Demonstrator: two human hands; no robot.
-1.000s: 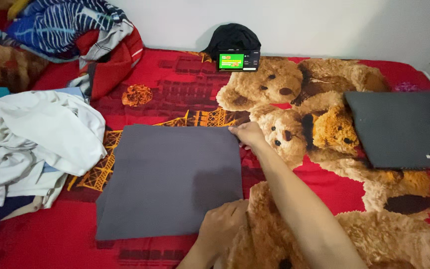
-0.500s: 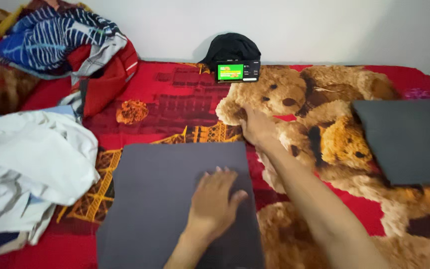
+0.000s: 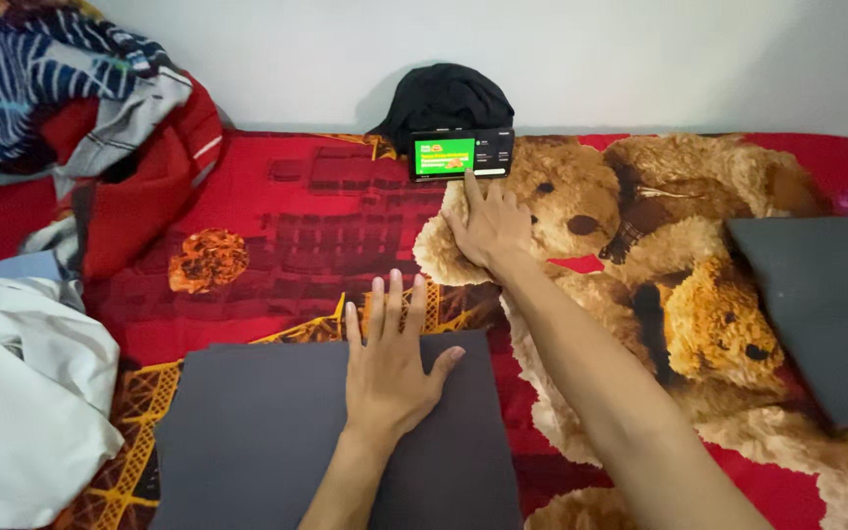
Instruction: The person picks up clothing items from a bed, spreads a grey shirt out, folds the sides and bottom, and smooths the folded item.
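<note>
Under the left hand [image 3: 390, 368], flat and open, lies a folded grey cloth [image 3: 267, 442]. Beyond it, the right hand [image 3: 488, 226] reaches open-fingered, fingertips just below a phone [image 3: 460, 154].

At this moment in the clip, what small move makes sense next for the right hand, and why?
Probably a short stretch forward to touch the phone. The right hand lies open on the bear-print blanket, fingers pointing at the phone just ahead, which leans lit against a black cap. The left hand rests flat on the folded grey cloth, holding nothing.
</note>
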